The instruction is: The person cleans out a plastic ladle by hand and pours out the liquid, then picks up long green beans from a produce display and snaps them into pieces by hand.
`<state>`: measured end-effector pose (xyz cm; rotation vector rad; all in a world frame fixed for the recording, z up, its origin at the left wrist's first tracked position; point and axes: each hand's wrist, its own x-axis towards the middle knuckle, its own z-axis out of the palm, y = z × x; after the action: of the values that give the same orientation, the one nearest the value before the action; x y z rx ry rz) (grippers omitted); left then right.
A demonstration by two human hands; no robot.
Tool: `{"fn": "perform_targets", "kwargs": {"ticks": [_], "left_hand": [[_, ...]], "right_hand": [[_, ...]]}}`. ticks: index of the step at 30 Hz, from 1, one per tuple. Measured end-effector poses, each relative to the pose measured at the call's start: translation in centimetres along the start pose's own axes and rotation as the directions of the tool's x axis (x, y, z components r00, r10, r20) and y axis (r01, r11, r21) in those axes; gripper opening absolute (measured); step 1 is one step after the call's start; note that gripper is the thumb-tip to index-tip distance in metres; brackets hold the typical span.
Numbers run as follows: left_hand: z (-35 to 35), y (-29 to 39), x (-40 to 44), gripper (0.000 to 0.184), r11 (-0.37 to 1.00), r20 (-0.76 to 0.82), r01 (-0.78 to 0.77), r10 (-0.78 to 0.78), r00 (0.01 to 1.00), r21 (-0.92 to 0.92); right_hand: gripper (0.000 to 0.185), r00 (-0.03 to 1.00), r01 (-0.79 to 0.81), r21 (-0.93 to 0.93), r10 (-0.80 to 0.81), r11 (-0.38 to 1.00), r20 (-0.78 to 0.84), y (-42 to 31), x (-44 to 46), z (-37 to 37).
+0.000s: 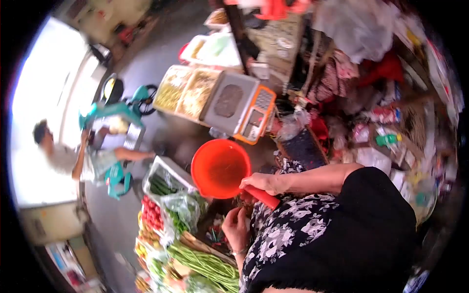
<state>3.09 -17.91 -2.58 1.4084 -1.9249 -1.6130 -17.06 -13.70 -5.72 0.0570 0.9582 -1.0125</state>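
Observation:
My right hand (258, 182) is closed round the red handle (264, 197) of an orange-red plastic dipper (221, 168). The dipper's wide round bowl opens towards me, and nothing shows clearly inside it. Lower down, my left hand (235, 227) hangs beside the vegetables with its fingers loosely bent, and I see nothing in it. A white box (172, 171) of green vegetables, partly under a clear plastic bag (183, 207), lies just left of the dipper. Long green beans (207, 263) are heaped next to my left wrist.
An orange and grey weighing scale (256, 115) stands beyond the dipper, against trays of pale food (188, 93). Red produce (151, 213) lies by the box. Cluttered bags and packets (381, 127) fill the right side. A person (73, 156) is near a teal scooter (110, 115).

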Motion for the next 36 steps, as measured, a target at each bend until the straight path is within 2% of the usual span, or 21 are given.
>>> {"fn": "perform_targets", "kwargs": {"ticks": [2, 4, 5, 6, 8, 10, 11, 12, 14, 15, 16, 18, 19, 22, 24, 26, 27, 28, 31, 34, 36], "left_hand": [[-0.8, -1.9, -0.4, 0.019, 1.000, 0.046, 0.029, -0.028, 0.999, -0.009], [-1.9, -6.1, -1.1, 0.023, 0.988, 0.137, 0.151, -0.146, 0.980, -0.027], [-2.5, -8.2, -1.4, 0.025, 0.996, 0.221, 0.083, -0.088, 0.971, 0.031], [-3.4, -10.1, -1.6, 0.027, 0.966, 0.295, 0.091, -0.163, 0.941, 0.243], [-6.1, -23.2, -1.2, 0.031, 0.989, 0.386, 0.139, -0.146, 0.911, 0.045], [-6.6, -21.6, -2.2, 0.034, 0.959, 0.459, 0.144, -0.245, 0.854, 0.244], [-7.6, -24.1, -1.6, 0.035, 0.953, 0.477, 0.090, -0.225, 0.850, 0.289], [-8.1, -25.1, -0.8, 0.035, 0.950, 0.505, 0.066, -0.221, 0.835, 0.306], [-8.7, -25.5, 1.0, 0.035, 0.950, 0.616, -0.099, -0.110, 0.780, 0.296], [-8.1, -24.2, 1.6, 0.033, 0.958, 0.654, -0.180, -0.012, 0.756, 0.225], [-7.3, -22.1, 1.8, 0.033, 0.954, 0.679, -0.203, -0.003, 0.734, 0.223], [-5.4, -17.3, 1.6, 0.032, 0.934, 0.566, -0.011, -0.207, 0.798, 0.357], [-4.0, -13.7, 0.8, 0.033, 0.946, 0.580, 0.024, -0.218, 0.785, 0.324], [-1.7, -10.1, 0.9, 0.034, 0.942, 0.589, 0.002, -0.212, 0.780, 0.335], [-1.3, -11.5, 1.7, 0.034, 0.945, 0.613, -0.035, -0.183, 0.769, 0.326], [-0.9, -13.8, 2.6, 0.032, 0.905, 0.692, -0.243, -0.074, 0.718, 0.350], [-0.2, -13.1, 1.7, 0.033, 0.913, 0.680, -0.151, -0.165, 0.714, 0.380], [0.5, -13.3, 1.3, 0.033, 0.911, 0.686, -0.160, -0.162, 0.709, 0.380], [2.0, -17.7, 2.1, 0.034, 0.888, 0.743, -0.275, -0.102, 0.661, 0.367], [4.6, -17.9, 1.3, 0.032, 0.819, 0.757, -0.355, -0.139, 0.639, 0.450], [6.8, -18.1, 0.3, 0.031, 0.837, 0.736, -0.352, -0.086, 0.672, 0.419]], "right_hand": [[0.026, 0.986, 0.159, -0.101, -0.162, 0.982, -0.024, 0.7, -0.3, -1.5], [0.026, 0.978, 0.192, -0.033, -0.194, 0.981, -0.070, 1.3, -1.2, -2.4], [0.025, 0.976, 0.201, -0.008, -0.200, 0.980, -0.085, 1.8, -1.8, -2.9], [0.025, 0.967, 0.230, 0.024, -0.225, 0.973, -0.115, 2.7, -2.5, -3.4], [0.023, 0.950, 0.276, 0.072, -0.260, 0.959, -0.175, 4.7, -3.5, -4.6], [0.023, 0.930, 0.318, 0.101, -0.289, 0.943, -0.225, 7.0, -4.7, -5.8], [0.023, 0.908, 0.360, 0.134, -0.313, 0.923, -0.277, 8.4, -5.4, -6.5], [0.023, 0.883, 0.402, 0.166, -0.334, 0.900, -0.331, 9.9, -6.2, -7.2], [0.022, 0.865, 0.436, 0.238, -0.331, 0.868, -0.377, 12.9, -8.1, -8.2], [0.022, 0.841, 0.464, 0.241, -0.339, 0.852, -0.422, 14.0, -9.1, -9.0], [0.022, 0.813, 0.493, 0.238, -0.347, 0.837, -0.467, 15.4, -10.4, -9.4], [0.023, 0.787, 0.536, 0.269, -0.358, 0.800, -0.503, 19.4, -10.7, -11.8], [0.024, 0.763, 0.549, 0.299, -0.323, 0.780, -0.559, 21.1, -11.5, -12.6], [0.025, 0.699, 0.608, 0.336, -0.284, 0.719, -0.657, 24.7, -15.5, -13.8], [0.025, 0.663, 0.643, 0.341, -0.277, 0.686, -0.695, 27.1, -17.5, -14.7], [0.025, 0.620, 0.719, 0.420, -0.237, 0.555, -0.748, 29.8, -18.3, -16.6], [0.024, 0.600, 0.744, 0.448, -0.202, 0.495, -0.774, 30.9, -19.0, -17.3], [0.024, 0.595, 0.750, 0.447, -0.203, 0.487, -0.778, 32.0, -19.6, -18.3], [0.024, 0.572, 0.801, 0.504, -0.166, 0.323, -0.803, 35.4, -21.7, -21.7], [0.022, 0.487, 0.852, 0.447, -0.096, 0.272, -0.868, 36.9, -25.2, -23.7], [0.022, 0.468, 0.862, 0.440, -0.061, 0.252, -0.882, 38.5, -26.4, -26.9]]}}
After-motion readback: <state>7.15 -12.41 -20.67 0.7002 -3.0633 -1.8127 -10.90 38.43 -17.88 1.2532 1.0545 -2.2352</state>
